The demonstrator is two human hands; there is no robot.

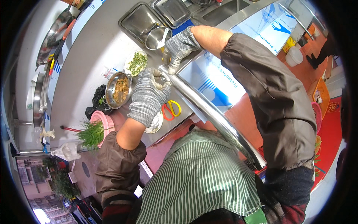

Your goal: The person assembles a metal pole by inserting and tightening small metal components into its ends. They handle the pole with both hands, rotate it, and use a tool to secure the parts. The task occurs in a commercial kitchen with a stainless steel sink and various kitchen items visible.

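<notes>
Both my hands wear grey knitted gloves and meet close together at the counter's edge, by the upper end of a shiny metal tube rail (209, 104). My left hand (148, 96) is closed, its fingertips pinched around something small and shiny that I cannot make out. My right hand (181, 48) has its fingers curled downward beside the rail's end; a bit of yellow shows by its fingers, and what they hold is hidden. Left of my hands are a white bowl of chopped greens (137, 63) and a metal pan of brownish food pieces (120, 90). Scissors with red and yellow handles (172, 110) lie beside my left wrist.
Metal trays (130, 18) and a small pot with a white spoon (153, 39) stand at the back, near a sink (222, 16). A pink basket (106, 121) with green stalks (91, 134) and a black plastic bag (97, 96) sit left. A white plate (156, 125) is partly covered.
</notes>
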